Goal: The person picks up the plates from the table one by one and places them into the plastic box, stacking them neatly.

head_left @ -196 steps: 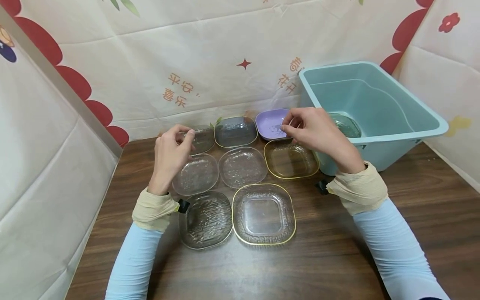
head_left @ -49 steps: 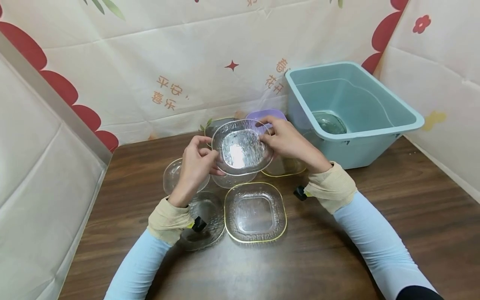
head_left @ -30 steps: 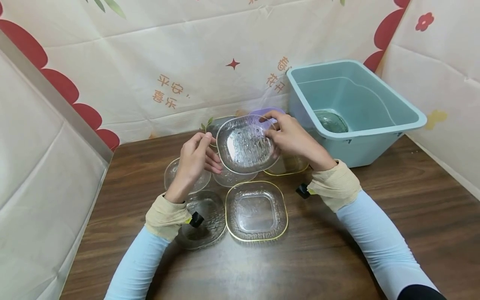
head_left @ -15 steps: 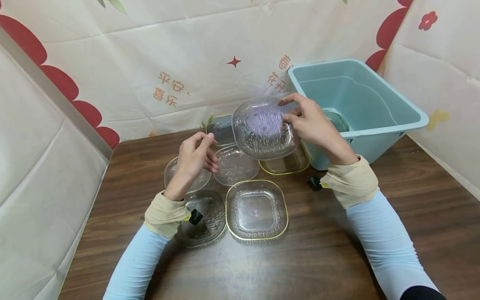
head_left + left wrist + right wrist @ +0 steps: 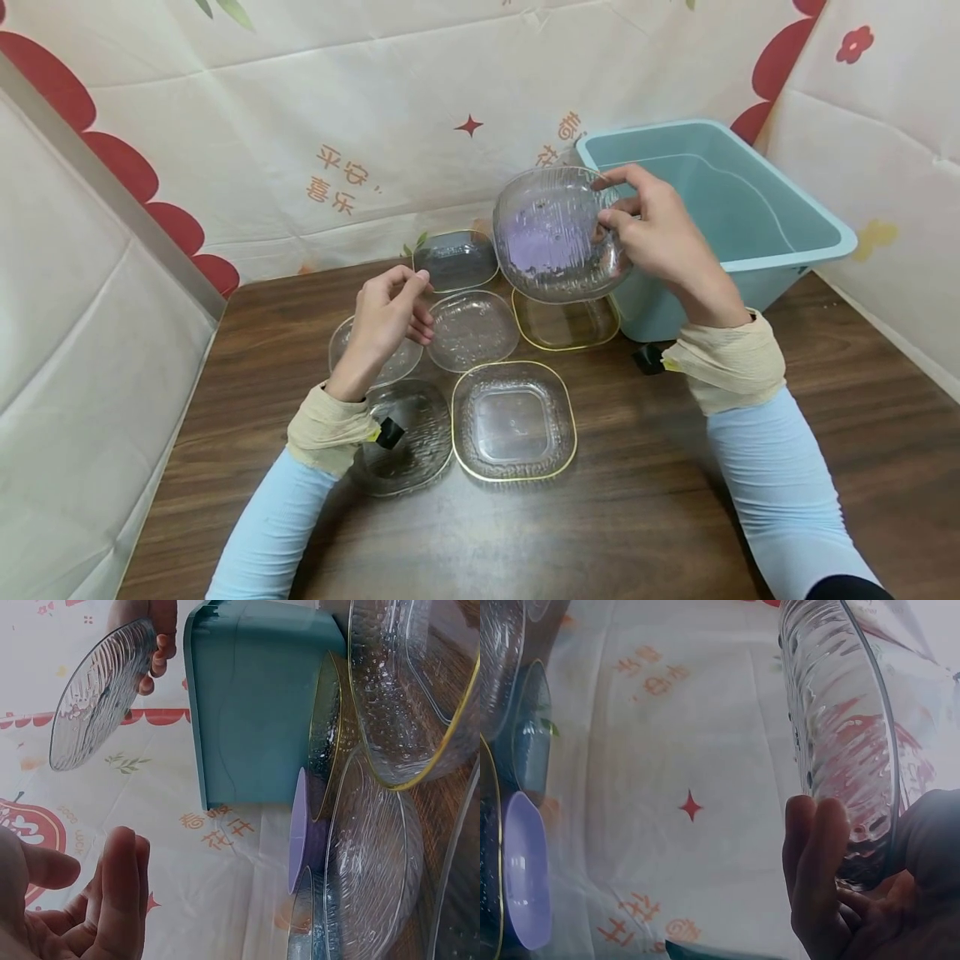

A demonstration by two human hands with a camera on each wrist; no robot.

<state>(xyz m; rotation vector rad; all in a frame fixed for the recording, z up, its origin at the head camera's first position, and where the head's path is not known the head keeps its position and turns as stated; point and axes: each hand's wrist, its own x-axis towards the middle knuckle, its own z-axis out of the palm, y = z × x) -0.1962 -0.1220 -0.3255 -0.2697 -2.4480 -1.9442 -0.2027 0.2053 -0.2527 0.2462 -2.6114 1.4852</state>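
My right hand (image 5: 663, 233) pinches the right rim of a clear ribbed plate (image 5: 558, 242), thumb on one face and fingers on the other. The plate is tilted and raised above the table, beside the blue-green tub's near left corner. Through it shows a purple dish, plainly seen as a purple dish (image 5: 526, 870) in the right wrist view. Nothing is in my left hand (image 5: 386, 321), which hovers over the left plates with fingers loosely bent, thumb apart from them in the left wrist view. Below it lies a small clear plate (image 5: 399, 362).
The blue-green tub (image 5: 750, 200) stands at the back right. On the table (image 5: 637, 500) lie a gold-rimmed square plate (image 5: 513, 423), a dark ribbed plate (image 5: 423, 450), another clear plate (image 5: 472, 331), an amber dish (image 5: 566, 325) and a smoky blue dish (image 5: 454, 260). A printed cloth hangs behind.
The small clear plate has been lifted from the back left and held in both hands. My left hand has let go, while my right hand has carried it up and right toward the tub.
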